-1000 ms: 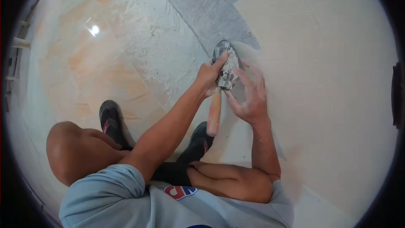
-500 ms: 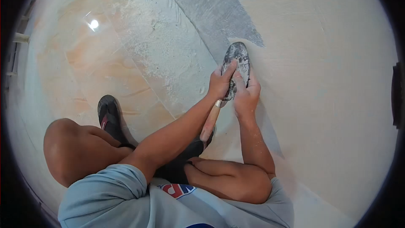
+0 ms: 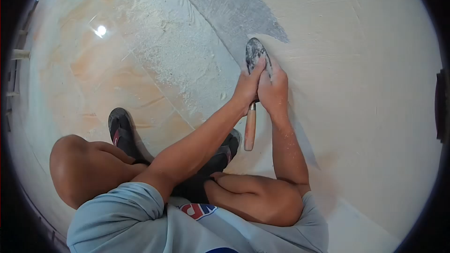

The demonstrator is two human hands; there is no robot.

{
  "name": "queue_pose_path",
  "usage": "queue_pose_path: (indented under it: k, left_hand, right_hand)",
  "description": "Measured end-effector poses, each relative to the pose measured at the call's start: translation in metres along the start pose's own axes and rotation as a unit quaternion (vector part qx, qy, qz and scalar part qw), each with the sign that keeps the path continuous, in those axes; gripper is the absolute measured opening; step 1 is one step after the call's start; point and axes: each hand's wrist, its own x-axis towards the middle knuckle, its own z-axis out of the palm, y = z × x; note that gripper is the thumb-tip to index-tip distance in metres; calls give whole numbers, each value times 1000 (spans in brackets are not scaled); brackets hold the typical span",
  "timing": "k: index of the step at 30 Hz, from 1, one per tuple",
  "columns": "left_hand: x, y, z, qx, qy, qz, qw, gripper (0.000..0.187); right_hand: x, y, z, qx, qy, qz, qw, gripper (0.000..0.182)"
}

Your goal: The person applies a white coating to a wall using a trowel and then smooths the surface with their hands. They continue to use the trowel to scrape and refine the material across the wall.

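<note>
A trowel (image 3: 253,50) is held between my two hands. Its dark, round-ended blade is smeared with white residue and points up the view. The wooden handle (image 3: 250,129) hangs free toward my body, below my wrists. My left hand (image 3: 247,84) is closed around the left side of the blade, its thumb laid on the blade's face. From the other side, my right hand (image 3: 273,88) is closed on the blade, thumb beside the left one. Between them the hands cover the blade's middle and lower part.
A smooth cream-coated surface (image 3: 356,103) fills the right side, beside a bare grey patch (image 3: 234,7) with a jagged edge. White powder (image 3: 159,42) lies along the glossy marbled tile floor (image 3: 108,79). My black shoes (image 3: 124,129) stand on it. Pale rails (image 3: 19,54) are at the far left.
The trowel has turned so its handle swings right and hangs nearly straight. My right hand has moved up the blade and closer to the left, hiding more of it.
</note>
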Motion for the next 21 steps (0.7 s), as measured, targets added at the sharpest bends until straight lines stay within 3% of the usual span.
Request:
queue_pose_path:
  k: [1, 3, 4, 6, 8, 10, 11, 15, 16, 18, 21]
  left_hand:
    - [2, 1, -2, 3, 0, -2, 1000, 66]
    - [6, 4, -8, 15, -64, -105, 992, 73]
    - [8, 0, -3, 5, -43, -57, 997, 77]
    - [10, 3, -3, 14, -58, -51, 997, 77]
    - [9, 8, 0, 26, -76, -45, 996, 78]
    - [4, 18, 7, -7, -63, -52, 997, 66]
    - [10, 13, -3, -51, -110, -113, 986, 52]
    - [19, 26, -13, -102, -161, -171, 967, 46]
    - [16, 27, -9, -100, -160, -168, 967, 46]
    - [8, 22, 2, -52, -76, -132, 987, 48]
    - [17, 24, -3, -60, -98, -130, 985, 50]
  right_hand:
    - [1, 3, 1, 2, 1, 3, 1000, 46]
    - [3, 7, 4, 55, 7, -28, 998, 48]
    - [5, 8, 5, 57, 10, -25, 998, 48]
    - [5, 4, 7, 58, 50, -80, 994, 51]
    - [-1, -8, 4, 45, 41, -47, 997, 46]
    - [0, -17, 1, 34, 30, -14, 999, 42]
    - [2, -20, 1, 21, 21, -10, 1000, 41]
    - [16, -22, 7, -30, -22, 29, 999, 39]
    - [13, -18, 9, -27, 2, -32, 999, 44]
    - [7, -20, 4, -1, 3, -28, 1000, 44]
    - [10, -19, 7, -11, 9, -22, 1000, 46]
